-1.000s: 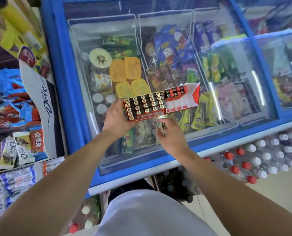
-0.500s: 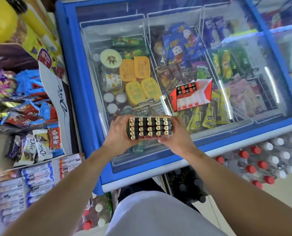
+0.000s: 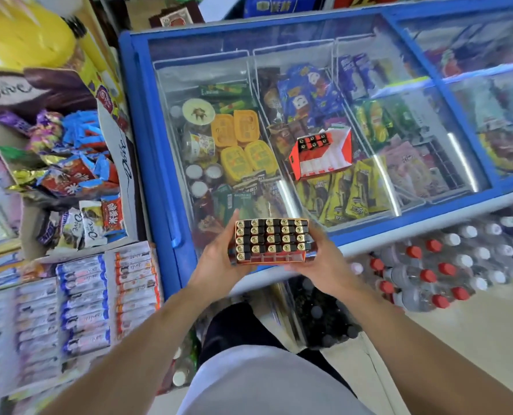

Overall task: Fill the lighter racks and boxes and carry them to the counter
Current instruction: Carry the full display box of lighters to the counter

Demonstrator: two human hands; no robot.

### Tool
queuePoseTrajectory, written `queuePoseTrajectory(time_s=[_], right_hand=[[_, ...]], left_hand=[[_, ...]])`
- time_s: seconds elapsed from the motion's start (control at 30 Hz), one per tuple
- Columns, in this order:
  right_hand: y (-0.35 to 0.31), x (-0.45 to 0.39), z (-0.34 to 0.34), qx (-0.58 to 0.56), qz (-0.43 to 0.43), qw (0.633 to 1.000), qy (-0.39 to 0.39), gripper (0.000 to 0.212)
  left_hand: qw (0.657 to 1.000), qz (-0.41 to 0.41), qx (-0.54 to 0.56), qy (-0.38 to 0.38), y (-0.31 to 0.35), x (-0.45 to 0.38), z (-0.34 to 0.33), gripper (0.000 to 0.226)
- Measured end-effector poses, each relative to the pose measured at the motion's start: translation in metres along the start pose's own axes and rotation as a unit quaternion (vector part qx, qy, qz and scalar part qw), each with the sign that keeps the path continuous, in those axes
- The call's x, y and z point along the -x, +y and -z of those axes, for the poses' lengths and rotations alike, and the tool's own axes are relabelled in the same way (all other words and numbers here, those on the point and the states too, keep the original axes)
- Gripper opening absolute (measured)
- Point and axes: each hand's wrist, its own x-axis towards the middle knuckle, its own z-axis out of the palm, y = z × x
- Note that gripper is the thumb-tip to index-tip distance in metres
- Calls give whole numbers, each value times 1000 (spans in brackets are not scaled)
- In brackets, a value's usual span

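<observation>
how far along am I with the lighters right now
Done: the rack in your hands looks nearly full, rows of lighters with a few empty slots along its near edge. In hand: left hand and right hand grip it by its ends, in front of the freezer. Left: the red box on the freezer lid holds only a few lighters, and nothing has reached a counter yet.

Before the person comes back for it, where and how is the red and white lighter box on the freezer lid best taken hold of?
Probably by its two short ends, reaching from above. The red and white lighter box lies free on the freezer lid, open top up, mostly empty, with few lighters at its far-left corner. Keep it level. Both hands are busy with the full rack.
</observation>
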Motion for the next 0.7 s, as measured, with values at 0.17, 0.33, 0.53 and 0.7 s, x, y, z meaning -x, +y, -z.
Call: queuePoseTrajectory(time_s=[0.17, 0.33, 0.53, 0.7], right_hand=[[9, 69, -10, -4, 42, 999, 2, 71], [22, 137, -36, -29, 85, 996, -10, 72], [26, 186, -86, 0, 94, 993, -72, 85], [7, 216, -144, 26, 115, 985, -124, 86]], left_hand=[[999, -14, 19, 45, -7, 73, -24, 93], [995, -4, 39, 96, -19, 160, -40, 79], [984, 56, 67, 153, -50, 258, -38, 86], [971, 72, 106, 200, -84, 327, -21, 89]])
